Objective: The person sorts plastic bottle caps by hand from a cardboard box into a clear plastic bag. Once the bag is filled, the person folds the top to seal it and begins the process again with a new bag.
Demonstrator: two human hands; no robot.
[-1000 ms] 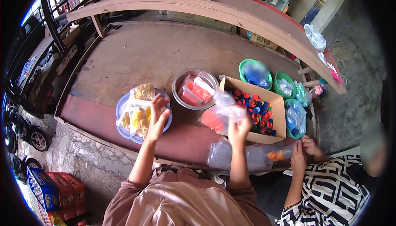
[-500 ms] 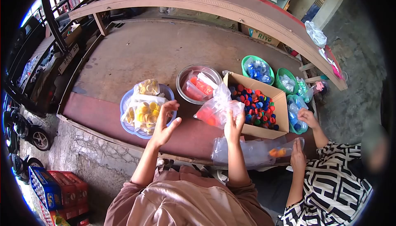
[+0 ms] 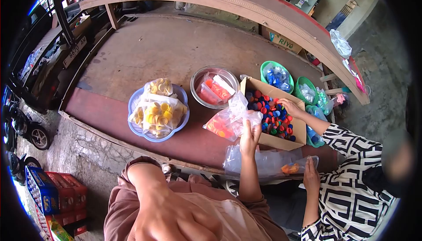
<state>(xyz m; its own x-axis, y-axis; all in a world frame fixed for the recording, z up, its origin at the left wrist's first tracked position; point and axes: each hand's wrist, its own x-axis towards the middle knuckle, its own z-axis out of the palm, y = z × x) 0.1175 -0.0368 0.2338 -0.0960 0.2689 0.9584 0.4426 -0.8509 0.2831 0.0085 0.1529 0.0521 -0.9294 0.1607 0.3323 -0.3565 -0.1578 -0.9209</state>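
My right hand (image 3: pixel 249 139) grips the gathered top of a clear plastic bag (image 3: pixel 223 120) with orange-red bottle caps inside. The bag hangs between a round metal bowl (image 3: pixel 192 87) and a cardboard box (image 3: pixel 299 139). Raised close to the camera at the bottom, my left hand (image 3: pixel 176 212) shows its back; its fingers are mostly hidden by the lower edge. A blue plastic basket (image 3: pixel 186 122) holding bags of yellow caps (image 3: pixel 160 114) stands left of the bowl. Inside the bowl are bags of red caps (image 3: pixel 213 92). Mixed caps (image 3: pixel 277 115) fill the box.
At the right, a co-worker's hand (image 3: pixel 290 108) reaches into the box; the other hand (image 3: pixel 311 179) holds a plastic bag with orange caps (image 3: pixel 290 168). Green baskets (image 3: pixel 290 67) stand behind the box. Clear plastic bags (image 3: pixel 252 161) lie by the platform edge. Crates (image 3: pixel 59 192) are lower left.
My left hand has moved from above the blue basket down and close to the camera. My right hand still holds the bag. The co-worker's one hand has moved into the box.
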